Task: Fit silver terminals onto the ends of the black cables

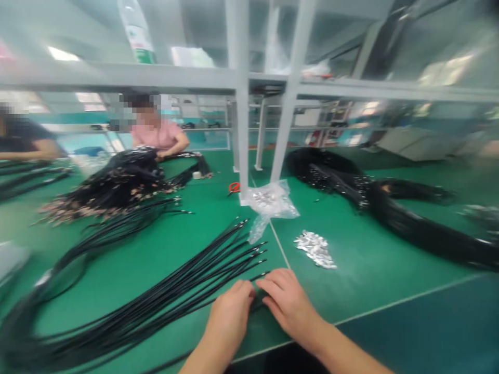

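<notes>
Both my hands meet at the near edge of the green table (351,291), knuckles up. My left hand (230,311) has its fingers curled round one of the black cables (183,283) near its end. My right hand (286,301) is bent over the same spot, fingertips pinched toward the left hand, and what it grips is hidden under the fingers. The fan of black cables runs from my hands away to the left, their metal-tipped ends (253,249) pointing to the upper right. A small heap of shiny metal parts (315,249) lies a short way beyond my right hand.
A clear plastic bag (271,205) with more metal parts lies by a grey frame post (242,130). Red scissors (234,188) sit behind it. Big bundles of black cable lie at the left (117,187) and right (390,208). A person in a pink top (158,135) works across the table.
</notes>
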Action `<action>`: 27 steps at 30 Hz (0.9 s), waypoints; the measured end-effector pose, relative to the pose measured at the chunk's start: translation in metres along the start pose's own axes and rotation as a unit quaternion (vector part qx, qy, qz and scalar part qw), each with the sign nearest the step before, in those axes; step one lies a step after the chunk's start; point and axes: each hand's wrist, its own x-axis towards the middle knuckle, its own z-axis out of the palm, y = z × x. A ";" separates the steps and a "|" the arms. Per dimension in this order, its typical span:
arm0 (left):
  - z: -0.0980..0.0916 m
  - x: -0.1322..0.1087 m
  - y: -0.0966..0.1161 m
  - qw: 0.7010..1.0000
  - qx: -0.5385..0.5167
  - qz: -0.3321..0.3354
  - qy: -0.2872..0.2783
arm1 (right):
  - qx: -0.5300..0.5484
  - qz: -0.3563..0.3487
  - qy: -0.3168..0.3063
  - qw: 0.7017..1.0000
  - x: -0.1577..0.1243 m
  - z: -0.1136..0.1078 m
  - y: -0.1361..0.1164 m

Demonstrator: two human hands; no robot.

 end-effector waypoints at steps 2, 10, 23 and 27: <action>-0.002 0.006 0.000 1.000 -0.007 0.012 -0.006 | -0.004 0.070 0.065 0.995 -0.007 -0.013 0.009; 0.014 0.013 -0.002 0.993 0.099 0.067 -0.004 | -0.172 0.191 0.054 0.965 0.003 -0.054 0.088; 0.003 0.017 0.002 1.000 0.004 0.024 -0.017 | -0.079 0.171 -0.039 0.981 0.036 -0.044 0.113; -0.009 0.029 0.009 0.990 -0.139 0.031 0.003 | 0.075 0.237 0.048 0.967 0.037 -0.043 0.086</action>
